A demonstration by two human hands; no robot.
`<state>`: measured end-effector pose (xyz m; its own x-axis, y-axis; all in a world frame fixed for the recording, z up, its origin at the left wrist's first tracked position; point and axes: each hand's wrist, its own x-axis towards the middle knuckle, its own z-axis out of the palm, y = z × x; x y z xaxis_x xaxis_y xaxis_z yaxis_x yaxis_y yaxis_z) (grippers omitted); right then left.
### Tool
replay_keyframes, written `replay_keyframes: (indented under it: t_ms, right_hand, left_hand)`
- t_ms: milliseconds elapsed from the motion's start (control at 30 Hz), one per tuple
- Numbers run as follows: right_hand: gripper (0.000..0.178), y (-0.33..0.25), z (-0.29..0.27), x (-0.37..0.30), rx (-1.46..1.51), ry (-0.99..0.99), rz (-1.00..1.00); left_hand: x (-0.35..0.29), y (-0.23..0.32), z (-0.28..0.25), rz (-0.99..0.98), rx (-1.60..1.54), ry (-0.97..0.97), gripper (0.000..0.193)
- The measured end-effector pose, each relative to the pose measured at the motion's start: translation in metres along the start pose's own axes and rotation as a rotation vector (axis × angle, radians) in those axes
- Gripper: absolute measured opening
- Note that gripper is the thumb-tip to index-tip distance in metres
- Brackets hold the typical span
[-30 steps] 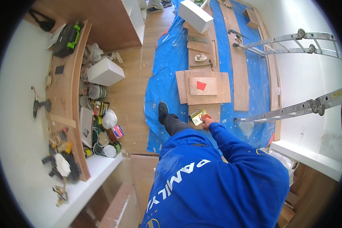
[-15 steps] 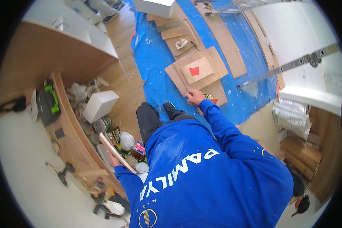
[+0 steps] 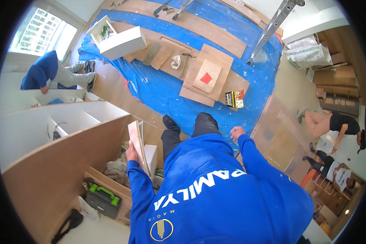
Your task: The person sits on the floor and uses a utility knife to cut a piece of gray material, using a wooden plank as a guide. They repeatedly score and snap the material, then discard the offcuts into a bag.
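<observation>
My left hand (image 3: 131,153) grips a short stack of thin wooden strips (image 3: 137,140), held upright at my left side. My right hand (image 3: 237,132) hangs over the blue tarp's near edge, fingers curled in, with nothing visible in them. Ahead of it, a black, yellow and red box (image 3: 234,99) stands on the corner of a plywood sheet (image 3: 242,83). Left of that box, a smaller wooden panel with a red patch (image 3: 205,77) lies on larger plywood pieces (image 3: 221,61). A hammer (image 3: 184,64) and a crumpled white item (image 3: 175,62) lie farther left.
A blue tarp (image 3: 150,95) covers the floor ahead, with a white drawer box (image 3: 124,42) at far left. A ladder leg (image 3: 268,34) stands at right. At left are a white cabinet (image 3: 81,116) and a toolbox (image 3: 103,199). Co-workers (image 3: 339,128) are at right, another (image 3: 53,73) at far left.
My body has turned left and my feet have shifted. My right hand has drawn back from beside the box, now fully visible on the plywood. My left hand still holds the wooden strips, now farther forward.
</observation>
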<state>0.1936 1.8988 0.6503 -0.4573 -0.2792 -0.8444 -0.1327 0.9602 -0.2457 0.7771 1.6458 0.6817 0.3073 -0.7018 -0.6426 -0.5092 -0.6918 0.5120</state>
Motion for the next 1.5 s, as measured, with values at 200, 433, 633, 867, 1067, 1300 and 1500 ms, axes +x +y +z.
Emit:
replay_keyframes:
  t_ms: [200,433,633,867,1067,1300,1500]
  right_hand:
    - [0.020,0.010,0.114,-0.029,-0.091,0.106,-0.467]
    - [0.018,-0.025,0.103,-0.037,0.492,0.002,0.201]
    - [0.018,-0.075,0.115,0.024,0.628,0.061,0.231]
    - [0.020,-0.214,0.107,0.016,0.794,-0.089,-0.049]
    - [0.036,-0.370,0.116,0.008,1.143,-0.181,-0.169]
    - [0.050,-0.427,0.155,0.102,1.389,-0.061,-0.130]
    - [0.041,-0.405,0.185,0.212,1.354,-0.078,-0.176]
  left_hand:
    - [0.099,0.073,-0.031,0.147,0.217,-0.067,0.074]
    - [0.160,0.136,-0.012,0.333,0.368,-0.079,0.066]
    - [0.197,0.216,0.027,0.406,0.419,-0.157,0.062]
    - [0.247,0.303,0.113,0.488,0.576,-0.331,0.056]
    - [0.278,0.333,0.237,0.496,0.546,-0.627,0.051]
    - [0.218,0.415,0.297,0.095,0.309,-1.082,0.039]
    - [0.282,0.392,0.369,0.003,0.316,-1.142,0.043]
